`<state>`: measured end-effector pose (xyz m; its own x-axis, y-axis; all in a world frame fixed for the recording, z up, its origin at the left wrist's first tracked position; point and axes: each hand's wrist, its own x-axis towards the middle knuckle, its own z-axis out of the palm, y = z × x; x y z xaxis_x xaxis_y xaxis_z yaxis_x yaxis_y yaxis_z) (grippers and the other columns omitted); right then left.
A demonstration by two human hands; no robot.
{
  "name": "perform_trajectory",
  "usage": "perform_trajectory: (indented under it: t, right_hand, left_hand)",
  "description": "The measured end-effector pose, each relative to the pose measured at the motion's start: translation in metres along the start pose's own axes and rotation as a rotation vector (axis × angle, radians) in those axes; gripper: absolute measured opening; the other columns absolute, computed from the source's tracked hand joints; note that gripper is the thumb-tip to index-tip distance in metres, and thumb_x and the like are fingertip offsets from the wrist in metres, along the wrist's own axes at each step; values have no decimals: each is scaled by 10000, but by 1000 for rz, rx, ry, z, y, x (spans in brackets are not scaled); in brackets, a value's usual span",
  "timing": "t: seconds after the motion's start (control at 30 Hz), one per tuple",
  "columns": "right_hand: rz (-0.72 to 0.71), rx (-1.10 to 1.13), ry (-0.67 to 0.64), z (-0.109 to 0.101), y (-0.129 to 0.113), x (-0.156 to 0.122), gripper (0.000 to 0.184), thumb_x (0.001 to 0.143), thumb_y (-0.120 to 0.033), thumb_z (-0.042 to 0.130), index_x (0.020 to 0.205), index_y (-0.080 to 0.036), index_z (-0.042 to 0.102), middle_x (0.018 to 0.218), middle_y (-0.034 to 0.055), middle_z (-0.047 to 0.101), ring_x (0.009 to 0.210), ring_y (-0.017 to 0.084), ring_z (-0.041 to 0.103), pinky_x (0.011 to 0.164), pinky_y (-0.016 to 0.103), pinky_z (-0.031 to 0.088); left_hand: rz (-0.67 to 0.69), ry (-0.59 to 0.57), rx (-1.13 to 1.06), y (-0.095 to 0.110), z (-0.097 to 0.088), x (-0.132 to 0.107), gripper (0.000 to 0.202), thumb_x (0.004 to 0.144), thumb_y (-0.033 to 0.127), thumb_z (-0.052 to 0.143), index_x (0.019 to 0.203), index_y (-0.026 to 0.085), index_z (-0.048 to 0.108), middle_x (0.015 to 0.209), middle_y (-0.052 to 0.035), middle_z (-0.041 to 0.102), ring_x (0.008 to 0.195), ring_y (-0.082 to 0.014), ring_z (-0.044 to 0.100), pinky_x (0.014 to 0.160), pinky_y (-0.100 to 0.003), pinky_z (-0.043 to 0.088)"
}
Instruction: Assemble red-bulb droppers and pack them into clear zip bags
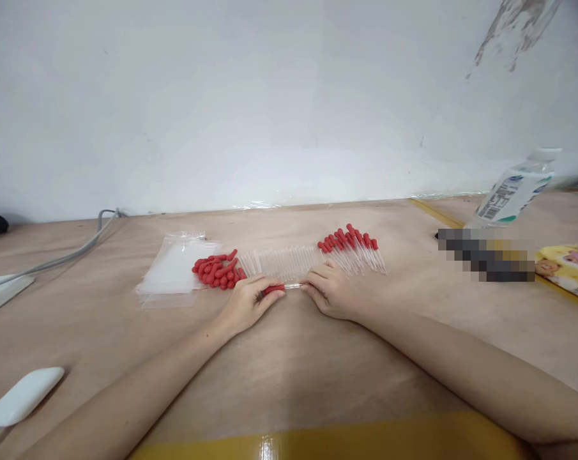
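Okay, left hand (250,300) pinches a matte red bulb (274,289), right hand (334,292) a thin, shiny clear tube (293,285), in line between them; joined or not, can't tell from here. Beyond: tube row (283,259), bulb heap (216,273) left, red-topped tubes (350,237) right.

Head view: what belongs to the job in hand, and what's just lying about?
Likely job things:
- red bulb in left hand
- clear tube in right hand
- loose red bulbs
- loose clear tubes
- bulb-topped tubes
- plastic bags (role unclear)

Seemingly lying about:
- plastic bottle
- grey cable
- yellow packet

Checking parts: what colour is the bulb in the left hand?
The bulb is red, in the head view.
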<state>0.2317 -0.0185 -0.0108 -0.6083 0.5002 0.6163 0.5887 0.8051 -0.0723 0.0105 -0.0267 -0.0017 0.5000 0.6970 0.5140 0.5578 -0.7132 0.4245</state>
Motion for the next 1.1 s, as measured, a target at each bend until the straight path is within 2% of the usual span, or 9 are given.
perform_trajectory:
  t: [0.17, 0.3, 0.6, 0.73, 0.83, 0.9, 0.97, 1.03, 1.1]
  right_hand:
    - [-55, 42, -3, -2, 0, 1, 231, 893, -196, 377, 866, -156, 603, 738, 38, 599, 678, 138, 496, 660, 287, 316]
    - [-55, 24, -59, -3, -4, 2, 230, 883, -186, 380, 863, -150, 606, 718, 38, 597, 641, 135, 487, 653, 293, 307]
    - [79, 86, -233, 0, -14, 5, 251, 904, -204, 358, 842, -162, 598, 760, 33, 650, 684, 140, 551, 685, 296, 308]
    - [106, 77, -303, -14, -21, 13, 226, 888, -210, 404, 844, -179, 623, 784, 40, 662, 732, 152, 570, 713, 299, 330]
    - [129, 85, -405, -33, -19, 21, 199, 832, -175, 464, 788, -182, 658, 728, 43, 666, 706, 161, 572, 695, 293, 354]
    - [220, 160, -450, -46, -8, 24, 205, 796, -154, 478, 755, -183, 677, 700, 32, 672, 642, 143, 567, 633, 263, 368]
    - [408, 226, -393, -55, 10, 24, 194, 777, -189, 493, 730, -183, 681, 701, 23, 675, 616, 133, 568, 581, 239, 374]
    - [661, 183, -249, -57, 30, 21, 190, 762, -263, 516, 686, -176, 667, 678, 28, 666, 612, 142, 574, 554, 238, 374]
    - [845, 48, -125, -54, 48, 17, 203, 740, -305, 536, 628, -175, 643, 663, 36, 656, 625, 156, 577, 553, 248, 368]
  left_hand:
    - [9, -25, -26, -1, 1, 0, 163, 849, 285, 545, 890, 170, 653, 807, -34, 677, 688, -135, 617, 631, -235, 478]
    - [26, -52, -33, -1, 3, -2, 165, 850, 286, 540, 891, 166, 646, 801, -33, 676, 690, -134, 615, 632, -232, 474]
    - [115, -66, -3, -2, 3, -2, 152, 866, 252, 513, 903, 166, 632, 827, -41, 672, 731, -140, 618, 660, -237, 475]
    - [148, -33, 22, -5, 3, -2, 141, 861, 245, 522, 908, 171, 632, 836, -43, 668, 751, -143, 618, 677, -244, 487]
    - [117, 31, 43, -5, 2, -5, 202, 847, 239, 544, 1029, 174, 601, 928, -59, 656, 827, -155, 616, 748, -270, 495]
    - [58, 84, 69, -5, 0, -7, 313, 836, 250, 558, 1142, 180, 544, 1018, -75, 634, 904, -175, 604, 797, -301, 493]
    - [18, 102, 74, -5, -2, -9, 347, 833, 262, 560, 1169, 185, 526, 1061, -82, 623, 945, -187, 597, 801, -313, 500]
    - [37, 40, 41, -3, -3, -10, 299, 840, 261, 549, 1129, 189, 565, 1061, -80, 636, 954, -187, 604, 798, -309, 509]
    - [103, -85, -20, -1, -5, -9, 272, 841, 263, 551, 1099, 193, 602, 1070, -78, 649, 979, -188, 609, 832, -317, 505]
